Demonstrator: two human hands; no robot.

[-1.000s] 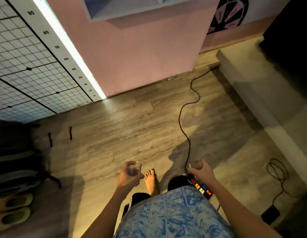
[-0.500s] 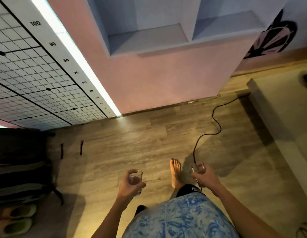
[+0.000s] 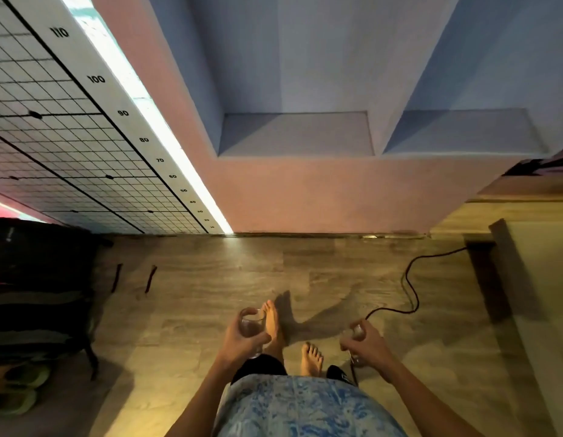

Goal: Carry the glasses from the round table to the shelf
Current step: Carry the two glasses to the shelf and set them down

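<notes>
My left hand (image 3: 242,340) grips a small clear glass (image 3: 251,323), held upright at waist height over the wooden floor. My right hand (image 3: 366,343) is wrapped around a second clear glass (image 3: 357,332), mostly hidden by the fingers. Ahead, set into the pink wall, is the blue shelf (image 3: 296,134) with two open compartments, the left one straight in front and a right one (image 3: 463,130) beside it. Both compartments look bare. The round table is out of view.
A black cable (image 3: 411,288) snakes across the floor at the right, near a raised wooden platform (image 3: 532,279). A dark bag (image 3: 37,279) and green slippers (image 3: 18,389) lie at the left. A white measuring grid panel (image 3: 68,146) with a light strip leans on the left wall.
I have walked toward the wall: the shelf has come much closer and fills the upper view. Both hands still carry their glasses at the same height.
</notes>
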